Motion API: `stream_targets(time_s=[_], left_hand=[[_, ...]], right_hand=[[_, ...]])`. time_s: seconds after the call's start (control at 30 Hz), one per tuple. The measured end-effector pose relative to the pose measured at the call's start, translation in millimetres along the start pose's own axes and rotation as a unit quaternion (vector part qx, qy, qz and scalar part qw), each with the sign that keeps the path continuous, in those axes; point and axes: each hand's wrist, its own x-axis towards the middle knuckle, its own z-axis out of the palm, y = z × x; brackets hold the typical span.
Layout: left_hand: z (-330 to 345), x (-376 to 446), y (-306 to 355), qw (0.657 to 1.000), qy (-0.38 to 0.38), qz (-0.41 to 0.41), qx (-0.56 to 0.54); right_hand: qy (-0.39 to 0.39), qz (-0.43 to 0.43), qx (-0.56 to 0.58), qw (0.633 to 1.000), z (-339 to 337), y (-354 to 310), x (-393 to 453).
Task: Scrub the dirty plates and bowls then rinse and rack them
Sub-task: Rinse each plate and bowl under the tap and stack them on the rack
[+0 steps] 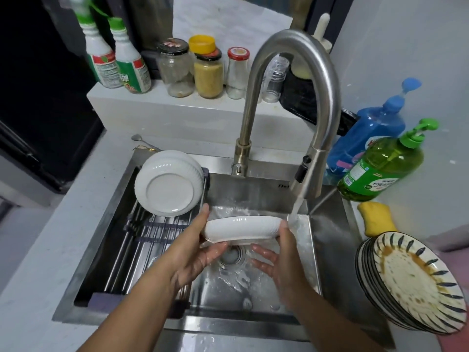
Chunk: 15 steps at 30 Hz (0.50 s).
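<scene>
- Left hand (200, 252) and right hand (280, 257) gripping a white ribbed bowl (241, 228) by opposite rims, tilted on edge over the sink (253, 283) drain.
- Water from the faucet (291, 97) streaming onto the bowl's rim at 3 o'clock.
- Two white bowls (167, 184) upside down on the rack (147, 237), at 10 o'clock from the hands.
- Stack of sauce-stained striped plates (411, 283) on the table at 3 o'clock.
- Green soap bottle (380, 168) nearly full; jar (208, 72) on the ledge full of yellow grains.

The stack of dirty plates (411, 283) runs past the right edge, and the jar labels (175, 50) seem blurred beyond reading.
</scene>
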Motion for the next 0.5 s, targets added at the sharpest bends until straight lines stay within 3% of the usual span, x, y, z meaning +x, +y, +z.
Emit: stream_targets(time_s=[0.17, 0.37, 0.5], left_hand=[[-51.1, -19.6, 21.5, 0.996, -0.076, 0.024, -0.049], [-82.2, -22.9, 52.3, 0.996, 0.041, 0.077, -0.024], [-100.8, -5.1, 74.7, 0.992, 0.085, 0.047, -0.085]], right_hand=[[-0.006, -0.010, -0.049, 0.999, 44.9, 3.5, -2.6], [-0.047, -0.069, -0.193, 0.978, 114.9, -7.9, 8.1], [-0.085, -0.068, -0.255, 0.961, 148.1, -6.6, 28.6]])
